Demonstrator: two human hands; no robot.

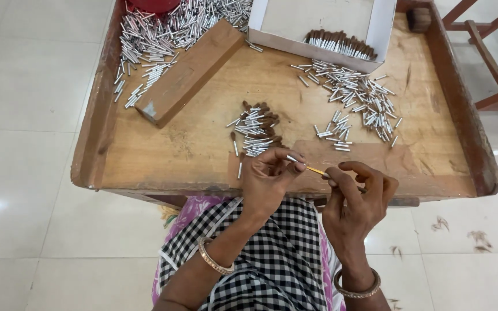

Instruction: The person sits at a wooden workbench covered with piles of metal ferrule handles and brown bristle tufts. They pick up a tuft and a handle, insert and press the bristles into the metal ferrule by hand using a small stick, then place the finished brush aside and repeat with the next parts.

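Pinching a silver tube (293, 158) in the left hand (269, 175), the right hand (355, 193) pinches a yellow stick (316, 170) at its mouth — both over the worktop (203, 144) edge, close to the piles (353, 98).

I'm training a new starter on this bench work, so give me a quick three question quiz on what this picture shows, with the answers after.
1. True or false: the left hand pinches a small silver tube with a thin yellow stick at its end.
2. Where do the brown-tipped finished pieces lie in a row? A) in the white cardboard box B) on the wooden block C) on the floor
3. Fill in: the loose heap of silver tubes right of centre rests on the wooden ____.

Key: 1 true; 2 A; 3 tray. The right hand meets the stick's other end.
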